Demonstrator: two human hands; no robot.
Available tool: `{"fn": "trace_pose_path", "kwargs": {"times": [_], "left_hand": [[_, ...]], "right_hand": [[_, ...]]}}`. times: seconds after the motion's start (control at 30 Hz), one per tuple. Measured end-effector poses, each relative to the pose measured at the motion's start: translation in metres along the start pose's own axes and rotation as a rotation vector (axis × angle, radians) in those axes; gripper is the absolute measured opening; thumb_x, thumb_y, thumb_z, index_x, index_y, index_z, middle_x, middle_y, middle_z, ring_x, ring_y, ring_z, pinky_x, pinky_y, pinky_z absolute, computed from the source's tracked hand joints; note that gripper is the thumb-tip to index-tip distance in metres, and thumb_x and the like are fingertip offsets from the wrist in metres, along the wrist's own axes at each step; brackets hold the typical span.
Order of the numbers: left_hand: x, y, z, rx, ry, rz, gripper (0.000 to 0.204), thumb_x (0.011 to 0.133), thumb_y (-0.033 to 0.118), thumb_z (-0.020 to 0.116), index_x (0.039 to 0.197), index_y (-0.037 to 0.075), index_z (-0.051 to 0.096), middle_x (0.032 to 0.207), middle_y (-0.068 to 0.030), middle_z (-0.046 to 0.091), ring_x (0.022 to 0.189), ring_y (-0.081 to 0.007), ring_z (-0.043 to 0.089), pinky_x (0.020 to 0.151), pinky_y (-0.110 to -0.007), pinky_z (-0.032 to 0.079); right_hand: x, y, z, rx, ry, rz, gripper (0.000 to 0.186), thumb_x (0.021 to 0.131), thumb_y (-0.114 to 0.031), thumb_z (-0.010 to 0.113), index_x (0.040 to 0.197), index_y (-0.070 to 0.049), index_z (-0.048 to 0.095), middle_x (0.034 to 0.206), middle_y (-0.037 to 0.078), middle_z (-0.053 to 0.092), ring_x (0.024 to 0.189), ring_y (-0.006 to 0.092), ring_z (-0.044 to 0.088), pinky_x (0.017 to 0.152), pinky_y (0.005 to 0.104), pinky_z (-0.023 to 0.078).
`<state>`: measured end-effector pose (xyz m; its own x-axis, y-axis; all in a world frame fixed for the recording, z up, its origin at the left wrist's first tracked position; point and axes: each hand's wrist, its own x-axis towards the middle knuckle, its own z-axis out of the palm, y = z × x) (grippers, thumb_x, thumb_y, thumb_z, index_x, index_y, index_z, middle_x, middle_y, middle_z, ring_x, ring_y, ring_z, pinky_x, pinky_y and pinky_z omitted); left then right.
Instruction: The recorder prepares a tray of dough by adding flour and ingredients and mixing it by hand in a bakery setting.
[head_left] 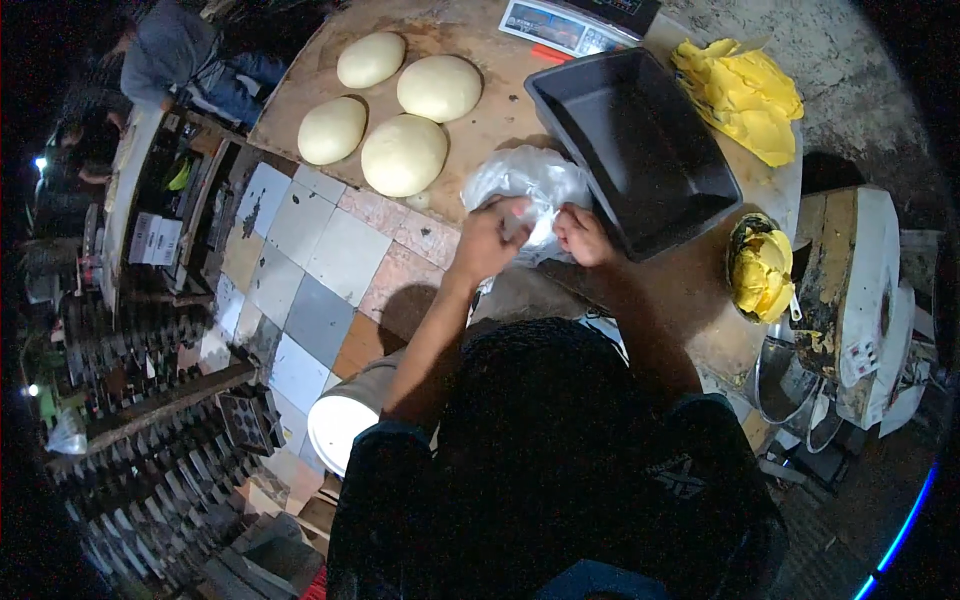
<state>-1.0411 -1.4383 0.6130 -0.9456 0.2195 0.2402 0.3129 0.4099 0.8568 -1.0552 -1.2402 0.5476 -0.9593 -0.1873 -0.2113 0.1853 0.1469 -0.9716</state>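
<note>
At the near edge of a round wooden worktable [500, 120], a person's left hand [488, 240] and right hand [584, 236] both close their fingers on a crumpled white plastic bag [528, 185], which bunches between and just beyond them, slightly nearer the left hand; its long axis cannot be told. Touching the bag on the right, an empty dark rectangular baking pan [640, 150] runs diagonally toward the far edge. Farther left lie four smooth dough balls [404, 154]; a heap of yellow fat [745, 95] sits at the right edge, a digital scale [570, 22] at the far edge.
</note>
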Motion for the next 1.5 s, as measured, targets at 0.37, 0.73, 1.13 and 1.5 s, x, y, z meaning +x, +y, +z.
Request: {"fn": "trace_pose_path", "kwargs": {"times": [0.37,0.73,1.13,1.5], "left_hand": [[0.011,0.001,0.018,0.168,0.026,0.211,0.015,0.080,0.012,0.066,0.092,0.003,0.065,0.091,-0.0138,0.063,0.084,-0.0324,0.059,0.076,-0.038,0.047],[0.024,0.000,0.004,0.155,-0.205,0.095,0.013,0.084,0.013,0.062,0.090,0.001,0.063,0.088,-0.0186,0.062,0.077,-0.0356,0.061,0.068,-0.040,0.048],[0.023,-0.009,0.000,0.115,-0.402,0.007,0.018,0.089,0.014,0.051,0.094,-0.003,0.053,0.091,-0.0241,0.057,0.091,-0.0405,0.055,0.081,-0.043,0.044],[0.021,-0.021,0.000,0.071,-0.299,0.001,0.019,0.087,0.013,0.049,0.096,-0.003,0.051,0.089,-0.0230,0.058,0.090,-0.0414,0.055,0.081,-0.045,0.042]], "right_hand": [[0.004,-0.052,-0.022,-0.349,-0.249,-0.036,0.027,0.089,-0.024,0.046,0.081,-0.001,0.057,0.065,0.005,0.054,0.062,0.0142,0.053,0.056,0.0323,0.042],[0.003,-0.052,-0.015,-0.132,-0.164,-0.230,0.002,0.083,0.000,0.058,0.084,0.001,0.058,0.071,0.002,0.058,0.063,0.0090,0.055,0.058,0.0255,0.043],[0.008,-0.040,-0.011,-0.083,-0.131,-0.087,0.012,0.088,-0.012,0.059,0.088,-0.001,0.061,0.072,0.001,0.059,0.064,0.0076,0.052,0.057,0.0241,0.042],[0.001,-0.036,0.000,0.065,0.024,-0.048,0.010,0.088,-0.007,0.056,0.093,-0.001,0.061,0.078,0.002,0.060,0.070,0.0094,0.055,0.065,0.0248,0.046]]}}
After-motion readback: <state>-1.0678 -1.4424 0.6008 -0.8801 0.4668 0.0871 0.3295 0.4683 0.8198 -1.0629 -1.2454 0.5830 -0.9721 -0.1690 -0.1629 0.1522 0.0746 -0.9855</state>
